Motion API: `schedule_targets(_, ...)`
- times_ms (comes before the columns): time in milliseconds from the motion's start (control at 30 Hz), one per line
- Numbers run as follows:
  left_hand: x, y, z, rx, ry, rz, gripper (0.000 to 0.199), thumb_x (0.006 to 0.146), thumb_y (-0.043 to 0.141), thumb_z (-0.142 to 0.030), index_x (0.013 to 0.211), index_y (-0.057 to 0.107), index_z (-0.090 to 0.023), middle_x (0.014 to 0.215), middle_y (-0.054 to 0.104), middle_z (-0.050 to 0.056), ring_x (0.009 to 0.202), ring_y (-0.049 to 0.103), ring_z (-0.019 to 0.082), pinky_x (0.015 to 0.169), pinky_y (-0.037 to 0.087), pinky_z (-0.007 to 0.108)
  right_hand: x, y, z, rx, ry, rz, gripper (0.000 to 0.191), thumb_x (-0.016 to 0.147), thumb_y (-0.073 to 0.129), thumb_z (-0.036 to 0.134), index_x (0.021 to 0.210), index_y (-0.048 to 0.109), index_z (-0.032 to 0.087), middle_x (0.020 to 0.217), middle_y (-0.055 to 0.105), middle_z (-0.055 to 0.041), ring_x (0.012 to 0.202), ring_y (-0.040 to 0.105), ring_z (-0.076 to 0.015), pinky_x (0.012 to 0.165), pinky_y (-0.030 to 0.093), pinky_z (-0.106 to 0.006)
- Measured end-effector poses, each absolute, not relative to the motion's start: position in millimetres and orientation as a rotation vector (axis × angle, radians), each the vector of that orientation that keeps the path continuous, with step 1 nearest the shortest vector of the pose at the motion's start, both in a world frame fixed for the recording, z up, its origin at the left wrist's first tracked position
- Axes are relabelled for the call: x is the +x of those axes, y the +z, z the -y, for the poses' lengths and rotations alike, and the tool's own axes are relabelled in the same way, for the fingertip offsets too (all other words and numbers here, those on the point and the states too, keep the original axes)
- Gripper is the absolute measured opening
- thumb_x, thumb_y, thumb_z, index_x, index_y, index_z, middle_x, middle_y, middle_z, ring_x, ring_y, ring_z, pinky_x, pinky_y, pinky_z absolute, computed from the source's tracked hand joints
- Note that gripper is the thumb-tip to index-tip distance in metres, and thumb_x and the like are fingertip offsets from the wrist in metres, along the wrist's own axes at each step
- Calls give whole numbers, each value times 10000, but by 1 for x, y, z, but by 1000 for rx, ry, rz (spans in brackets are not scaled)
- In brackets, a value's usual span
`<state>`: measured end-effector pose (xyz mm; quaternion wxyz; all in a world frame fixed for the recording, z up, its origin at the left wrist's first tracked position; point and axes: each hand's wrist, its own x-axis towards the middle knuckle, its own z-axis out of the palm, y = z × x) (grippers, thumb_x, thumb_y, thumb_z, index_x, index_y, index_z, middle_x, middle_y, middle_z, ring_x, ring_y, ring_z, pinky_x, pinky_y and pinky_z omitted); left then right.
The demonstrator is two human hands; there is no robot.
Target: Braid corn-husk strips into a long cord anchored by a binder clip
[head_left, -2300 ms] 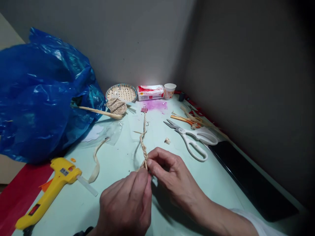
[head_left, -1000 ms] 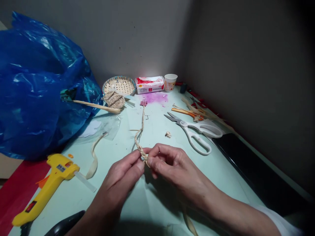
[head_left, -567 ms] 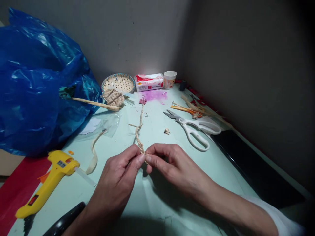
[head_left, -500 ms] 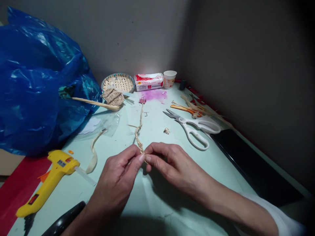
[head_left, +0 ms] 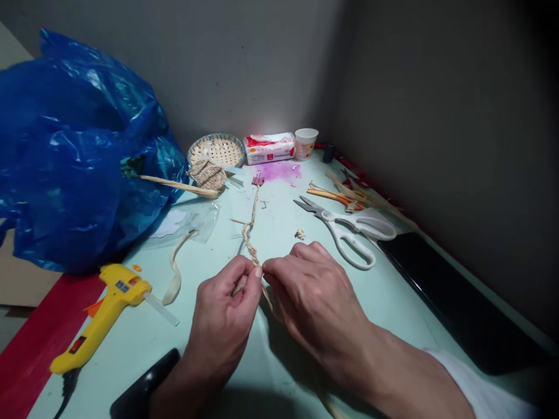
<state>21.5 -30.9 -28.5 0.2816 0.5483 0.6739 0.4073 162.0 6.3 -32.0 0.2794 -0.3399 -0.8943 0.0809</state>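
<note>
A thin tan braided cord [head_left: 251, 240] runs from a pink binder clip [head_left: 258, 181] on the pale green tabletop toward me. At its near end my left hand [head_left: 229, 302] pinches the braid between thumb and forefinger. Right beside it, my right hand [head_left: 312, 294] has its fingers closed on a strand at the same spot, the knuckles turned up. A loose strand [head_left: 266, 295] hangs between the two hands. One short end sticks out to the left of the braid. The fingertips of my right hand are partly hidden.
White-handled scissors [head_left: 345, 230] and a black slab [head_left: 445, 297] lie at the right. At the left are a yellow glue gun [head_left: 98, 317] and a large blue bag [head_left: 87, 157]. Behind stand a twine ball [head_left: 207, 174], a basket [head_left: 217, 150], a tissue pack [head_left: 269, 149] and a paper cup [head_left: 306, 144].
My right hand has turned over, its knuckles now higher and its fingers curled more. A loose strand now shows between the hands. The whole view has shifted slightly.
</note>
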Motion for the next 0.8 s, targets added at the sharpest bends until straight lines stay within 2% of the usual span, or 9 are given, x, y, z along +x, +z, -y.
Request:
schedule_targets(200,23,-30,36,1518,1097,-1780,249,916,468,-327,702,508,-207,641,507,-49,580,450,106,541,372,216,162,-29,-4,-910,119,2346,156,868,469,106,742,526,177,639,505,-14,667,371,-181,700,266,-361)
schedule_targets(433,22,-29,39,1479,1049,-1676,303,932,460,-355,670,504,-210,547,486,-61,517,459,98,524,369,216,163,-28,-4,-837,118,2314,179,875,473,117,708,492,181,637,495,-5,655,342,-170,680,249,-363)
schedule_targets(633,28,-26,33,1313,1184,-1704,251,862,520,-322,641,488,-207,519,482,-64,491,466,92,482,377,191,161,-33,-4,-799,51,2298,184,883,491,129,705,519,168,671,508,-28,679,358,-181,676,271,-363)
schedule_targets(800,27,-28,28,1246,1300,-1709,215,826,539,-305,637,524,-203,576,496,-53,565,483,103,530,407,186,156,-35,-3,-772,-77,2253,150,886,501,112,783,607,138,683,540,-44,682,390,-193,655,284,-369)
